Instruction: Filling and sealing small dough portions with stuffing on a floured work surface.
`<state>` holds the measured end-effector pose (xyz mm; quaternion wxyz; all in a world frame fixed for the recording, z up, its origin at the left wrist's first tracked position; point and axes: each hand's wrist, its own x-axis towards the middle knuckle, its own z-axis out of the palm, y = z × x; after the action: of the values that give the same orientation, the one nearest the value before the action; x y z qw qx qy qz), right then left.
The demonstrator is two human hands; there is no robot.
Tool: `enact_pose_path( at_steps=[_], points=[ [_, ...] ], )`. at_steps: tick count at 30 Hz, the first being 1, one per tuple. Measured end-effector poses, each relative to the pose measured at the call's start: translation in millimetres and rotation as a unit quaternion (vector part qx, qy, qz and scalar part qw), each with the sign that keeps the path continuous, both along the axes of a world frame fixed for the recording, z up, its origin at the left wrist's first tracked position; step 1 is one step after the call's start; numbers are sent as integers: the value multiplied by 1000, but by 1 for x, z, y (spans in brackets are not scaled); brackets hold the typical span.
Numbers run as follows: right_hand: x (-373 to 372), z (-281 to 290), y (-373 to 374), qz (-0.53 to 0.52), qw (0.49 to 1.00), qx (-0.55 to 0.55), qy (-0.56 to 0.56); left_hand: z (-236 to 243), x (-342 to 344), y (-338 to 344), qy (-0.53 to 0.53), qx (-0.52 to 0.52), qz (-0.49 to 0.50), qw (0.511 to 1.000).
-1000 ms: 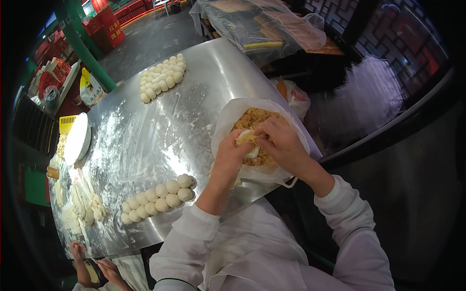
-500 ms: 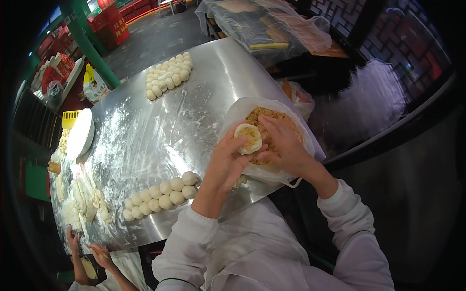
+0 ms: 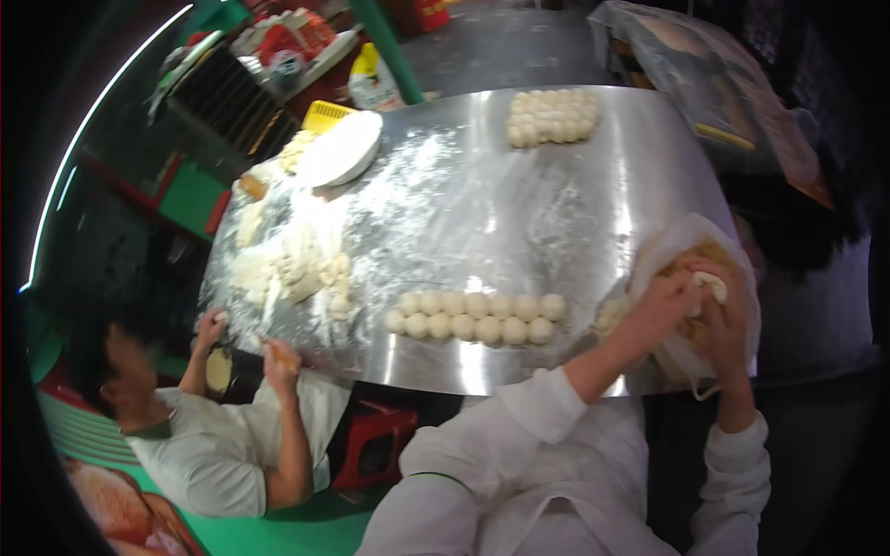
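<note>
At the right of the steel table (image 3: 556,213), my left hand (image 3: 669,308) and my right hand (image 3: 727,315) are closed round a piece of white dough (image 3: 710,285), partly hidden by the fingers. Beneath them lies an open white plastic bag (image 3: 667,357) of crumbly golden filling (image 3: 691,258). Two rows of round dough balls (image 3: 475,324) lie to the left of my hands, and more dough pieces (image 3: 552,119) form a block at the table's back.
A seated co-worker (image 3: 195,435) at lower left holds a small rolling pin (image 3: 288,357). Floury dough strips (image 3: 301,273), a white bowl (image 3: 329,162) and a yellow basket (image 3: 324,113) occupy the table's left. A plastic-covered rack (image 3: 769,139) stands right, a red stool (image 3: 375,445) below.
My view has swung left, showing more of the co-worker. The dough that lay open with filling half a second ago is now more covered by my fingers.
</note>
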<state>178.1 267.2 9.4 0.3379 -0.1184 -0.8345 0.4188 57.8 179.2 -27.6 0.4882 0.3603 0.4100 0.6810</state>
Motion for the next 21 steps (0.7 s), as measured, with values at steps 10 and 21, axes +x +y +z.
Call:
enact_pose_path(
  at_steps=[10,21],
  points=[
    [-12,-20,-1,-39,988,146,-43,4,-5,-14,35,-53,63,996],
    [-64,0,-55,30,962,271,-26,8,-49,-88,-243,7,-18,970]
  ],
)
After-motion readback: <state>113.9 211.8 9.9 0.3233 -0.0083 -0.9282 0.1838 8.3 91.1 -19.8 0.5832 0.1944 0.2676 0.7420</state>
